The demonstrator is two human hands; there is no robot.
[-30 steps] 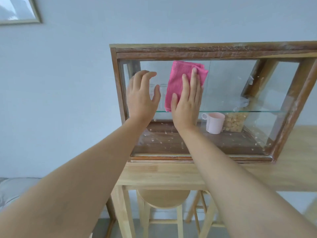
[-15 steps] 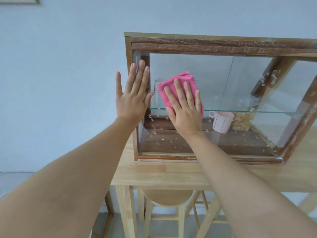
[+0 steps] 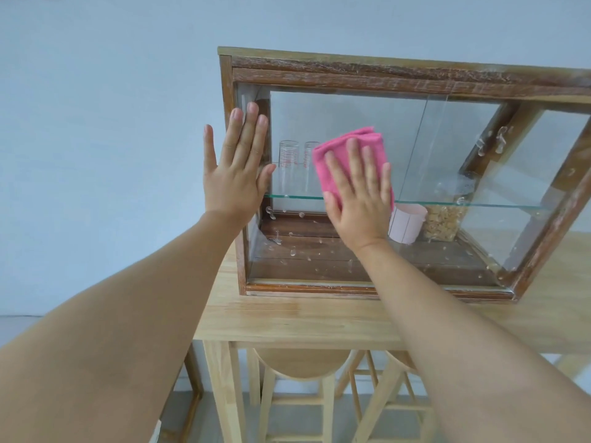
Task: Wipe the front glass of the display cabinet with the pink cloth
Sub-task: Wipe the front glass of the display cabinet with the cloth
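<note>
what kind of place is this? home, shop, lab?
Probably a home dining or kitchen corner, though a small cafe is possible. A wooden display cabinet sits on a light wood table with stools tucked under it, against a plain wall. Inside are glass measuring cups, a pink mug and a jar of cereal.

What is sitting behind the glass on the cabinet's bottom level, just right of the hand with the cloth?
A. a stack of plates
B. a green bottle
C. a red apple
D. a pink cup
D: a pink cup stands on the cabinet floor beside a container of pale food, just right of the right hand pressing the pink cloth.
</note>
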